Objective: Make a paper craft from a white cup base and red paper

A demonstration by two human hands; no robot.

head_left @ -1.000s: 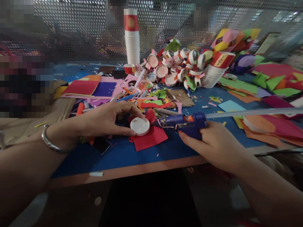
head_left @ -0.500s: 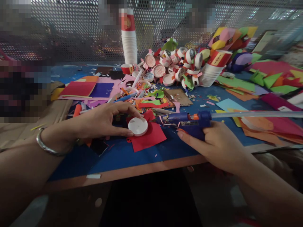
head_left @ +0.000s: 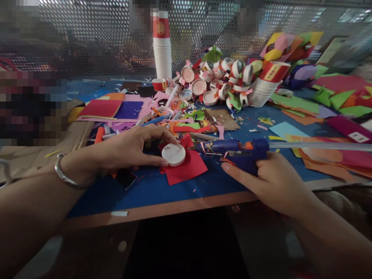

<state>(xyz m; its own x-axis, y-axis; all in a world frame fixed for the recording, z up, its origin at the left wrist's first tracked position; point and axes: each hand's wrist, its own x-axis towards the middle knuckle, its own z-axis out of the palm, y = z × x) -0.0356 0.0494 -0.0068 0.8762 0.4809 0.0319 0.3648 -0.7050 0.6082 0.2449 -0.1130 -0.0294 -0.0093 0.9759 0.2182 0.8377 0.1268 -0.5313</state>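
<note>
My left hand (head_left: 139,149) grips a shallow round white cup bottom (head_left: 173,154) between thumb and fingers. The disc is over a red paper sheet (head_left: 190,168); I cannot tell whether it touches the sheet. My right hand (head_left: 270,178) is wrapped round the handle of a blue glue gun (head_left: 232,149), with a long clear glue stick (head_left: 319,145) coming out of its back. The gun's nozzle points left and is just right of the white disc. A black scrap (head_left: 125,178) lies below my left hand.
A tall stack of paper cups (head_left: 162,50) stands at the back. Beside it is a heap of cut cup rings (head_left: 215,81) and a tilted cup stack (head_left: 269,83). Coloured paper sheets (head_left: 100,107) and scraps cover much of the blue table (head_left: 145,201). Perforated metal mesh (head_left: 95,38) rises behind.
The view has shifted slightly, so most things sit a little further right. The glue gun's nozzle stays close to the white disc, and both hands keep their holds.
</note>
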